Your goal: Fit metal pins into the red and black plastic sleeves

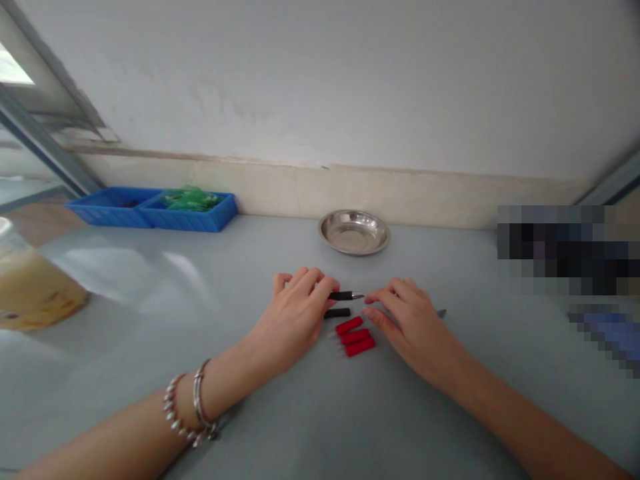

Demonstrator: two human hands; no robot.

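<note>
My left hand [300, 308] is closed on a black pen [343, 296] with a silver tip that points right. Just beyond that tip is my right hand [404, 320], thumb and index finger apart, with nothing visible between them. A second black piece [338, 313] lies on the table below the pen, its left end hidden by my left hand. Several red pieces [356, 337] with clear ends lie side by side between my hands. Behind my right hand, a small dark pointed tip [441, 313] sticks out.
A round metal dish [354, 233] sits near the wall. Blue bins [183, 222] at the back left hold green items. A bag with yellowish contents [37, 290] is at the far left. Blurred dark and blue items are at the right.
</note>
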